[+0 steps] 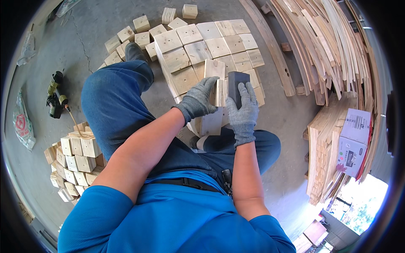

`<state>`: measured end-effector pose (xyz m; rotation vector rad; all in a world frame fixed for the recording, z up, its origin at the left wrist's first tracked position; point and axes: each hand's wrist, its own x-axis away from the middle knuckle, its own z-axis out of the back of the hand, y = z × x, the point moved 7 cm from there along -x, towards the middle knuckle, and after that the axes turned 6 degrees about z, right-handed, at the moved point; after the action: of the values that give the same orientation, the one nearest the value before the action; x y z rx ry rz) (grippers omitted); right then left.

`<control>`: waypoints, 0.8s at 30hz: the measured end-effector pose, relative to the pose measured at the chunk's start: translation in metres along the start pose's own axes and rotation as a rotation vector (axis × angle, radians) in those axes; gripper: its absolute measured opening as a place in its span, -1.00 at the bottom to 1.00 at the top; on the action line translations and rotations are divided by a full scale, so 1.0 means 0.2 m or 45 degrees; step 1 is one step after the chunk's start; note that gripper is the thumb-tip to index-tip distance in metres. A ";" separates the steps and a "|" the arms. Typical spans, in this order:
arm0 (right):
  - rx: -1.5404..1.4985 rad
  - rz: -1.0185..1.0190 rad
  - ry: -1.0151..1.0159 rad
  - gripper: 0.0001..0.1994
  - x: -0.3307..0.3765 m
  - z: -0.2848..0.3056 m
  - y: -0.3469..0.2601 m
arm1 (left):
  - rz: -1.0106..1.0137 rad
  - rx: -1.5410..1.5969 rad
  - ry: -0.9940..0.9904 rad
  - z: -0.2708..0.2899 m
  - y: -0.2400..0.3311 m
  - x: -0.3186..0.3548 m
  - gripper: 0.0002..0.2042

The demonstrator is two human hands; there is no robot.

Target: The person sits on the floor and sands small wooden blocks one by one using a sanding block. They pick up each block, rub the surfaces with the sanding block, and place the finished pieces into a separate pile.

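Observation:
My left hand (198, 99), in a grey knit glove, is closed around a pale wooden block (221, 92) that shows a layered side. In my right hand (244, 110), gloved the same way, is a dark grey rectangular block (237, 81) that looks like a sanding block. Its fingers wrap the right side of it. The dark block stands close beside the wooden one; whether they touch I cannot tell. Both hands are over the near part of a stack of wooden blocks (197, 52), most with a small dark mark on top.
Loose wooden blocks (141, 23) lie beyond my left foot. Another pile of blocks (71, 162) sits at the left, near a nail gun (55, 95) with a hose. Long boards (316, 42), a plank (270, 46) and a printed carton (353, 141) line the right side.

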<state>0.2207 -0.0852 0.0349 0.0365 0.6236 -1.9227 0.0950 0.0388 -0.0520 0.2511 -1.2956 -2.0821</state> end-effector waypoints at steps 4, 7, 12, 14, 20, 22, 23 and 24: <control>-0.028 -0.004 0.026 -0.37 0.00 0.00 0.00 | -0.038 -0.010 0.029 0.01 0.01 0.00 0.07; -0.018 -0.013 0.021 -0.37 0.00 0.00 0.00 | -0.040 -0.020 0.031 0.01 0.01 0.00 0.07; -0.039 -0.020 0.022 -0.37 0.00 -0.01 0.01 | -0.030 -0.055 0.018 0.00 0.00 -0.01 0.08; -0.030 -0.011 0.021 -0.37 0.00 -0.01 0.02 | -0.019 -0.050 0.009 0.00 0.00 -0.01 0.08; -0.026 0.003 0.026 -0.36 0.00 -0.01 0.02 | -0.037 -0.037 0.021 0.01 0.01 0.00 0.09; -0.028 0.000 0.027 -0.36 0.00 -0.01 0.02 | -0.038 -0.033 0.021 0.01 0.01 0.00 0.09; -0.028 -0.004 0.027 -0.36 0.00 -0.01 0.02 | -0.023 -0.033 0.009 0.01 0.01 0.00 0.09; -0.029 -0.007 0.027 -0.36 0.00 -0.01 0.02 | -0.009 -0.034 -0.003 0.01 0.01 0.00 0.10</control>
<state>0.2242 -0.0850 0.0309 0.0411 0.6607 -1.9227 0.0957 0.0395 -0.0499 0.2425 -1.2689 -2.1049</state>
